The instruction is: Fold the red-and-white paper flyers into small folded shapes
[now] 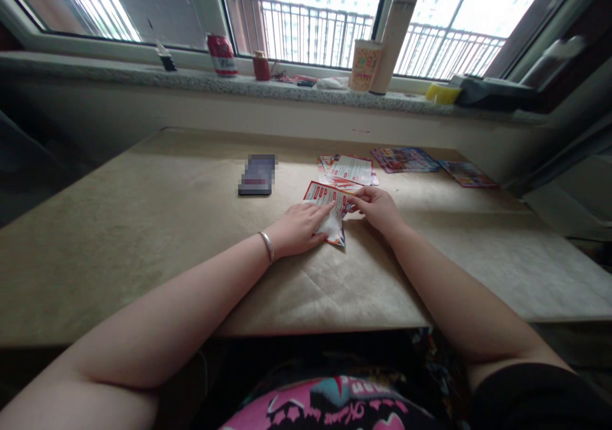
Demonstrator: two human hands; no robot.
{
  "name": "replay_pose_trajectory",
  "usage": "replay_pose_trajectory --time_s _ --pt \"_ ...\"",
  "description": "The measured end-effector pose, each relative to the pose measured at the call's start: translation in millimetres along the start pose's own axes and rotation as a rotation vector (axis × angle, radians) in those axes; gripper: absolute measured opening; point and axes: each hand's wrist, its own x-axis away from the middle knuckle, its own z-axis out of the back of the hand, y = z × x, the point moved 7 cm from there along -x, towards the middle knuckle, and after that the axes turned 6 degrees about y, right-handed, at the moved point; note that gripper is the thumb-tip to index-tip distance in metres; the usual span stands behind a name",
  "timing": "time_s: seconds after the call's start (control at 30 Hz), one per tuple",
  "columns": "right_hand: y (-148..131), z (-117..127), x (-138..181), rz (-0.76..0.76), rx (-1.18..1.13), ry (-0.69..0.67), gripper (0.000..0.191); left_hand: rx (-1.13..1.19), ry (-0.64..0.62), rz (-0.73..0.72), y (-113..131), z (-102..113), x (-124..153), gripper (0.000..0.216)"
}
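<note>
A printed paper leaflet (327, 192) with a red edge and red text boxes lies at the middle of the table. Its lower part shows white, and a coloured corner sticks out at the bottom. My left hand (302, 227), with a silver bangle at the wrist, lies flat on it with fingers stretched out. At the leaflet's right edge, my right hand (375, 208) pinches the paper between thumb and fingers. Just behind are more printed leaflets (352, 168) in a loose, overlapping pile. My hands cover part of the front leaflet.
A dark phone-like object (257, 175), blurred out, lies left of the leaflets. Two groups of colourful printed sheets, one pile (406, 159) and another pile (467, 173), lie at the back right. On the windowsill stand a red can (222, 55), a paper cup (366, 65) and a tall cylinder (393, 41).
</note>
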Motion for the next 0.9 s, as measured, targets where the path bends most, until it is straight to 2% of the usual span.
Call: replay_pose_trajectory --time_s 0.33,0.4,0.6,0.73,0.9 --pt "6.2 -4.3 -0.9 0.097 0.202 -0.074 0.026 0.063 0.017 0.048 -3.8 0.5 3.0 0.082" --pt "8.3 -5.2 -2.7 0.112 0.212 -0.091 0.023 0.082 0.021 0.020 -2.7 0.5 2.8 0.078" --pt "11.7 -9.4 -4.1 0.095 0.182 -0.167 0.021 0.063 0.001 -0.017 -0.4 0.2 1.8 0.040" --pt "7.1 -11.3 0.8 0.120 0.238 -0.266 0.017 0.069 -0.016 -0.006 -1.9 1.0 1.2 0.041" --pt "7.9 -8.7 0.0 0.150 0.253 -0.205 0.014 0.072 -0.005 0.007 -6.5 1.6 1.5 0.037"
